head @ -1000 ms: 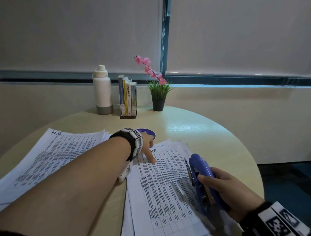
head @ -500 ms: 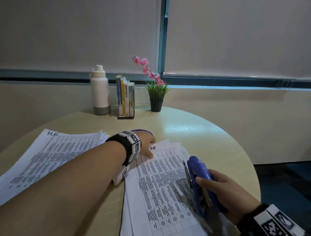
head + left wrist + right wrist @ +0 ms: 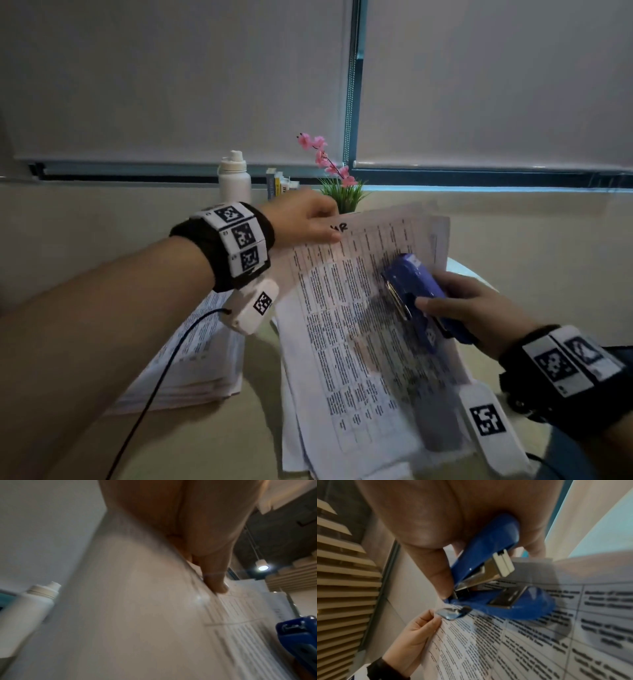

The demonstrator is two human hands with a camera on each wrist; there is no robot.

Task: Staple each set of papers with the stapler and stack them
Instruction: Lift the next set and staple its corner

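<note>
My left hand (image 3: 305, 219) pinches the top left corner of a set of printed papers (image 3: 356, 308) and holds its far end raised off the table. The same corner shows under my thumb (image 3: 216, 582) in the left wrist view. My right hand (image 3: 469, 308) grips a blue stapler (image 3: 421, 291) over the right side of the sheets, nose pointing away from me. In the right wrist view the stapler (image 3: 488, 566) hangs with its mouth apart above the page (image 3: 539, 642), nothing between the halves. A second pile of papers (image 3: 198, 359) lies flat at the left.
At the table's far side stand a white bottle (image 3: 234, 178), a few books (image 3: 279, 186) and a small potted plant with pink flowers (image 3: 339, 185). A black cable (image 3: 164, 370) runs from my left wrist down across the round table (image 3: 219, 442).
My left hand has gone from pressing on the flat papers to lifting their top left corner up. The stapler hand has risen with them.
</note>
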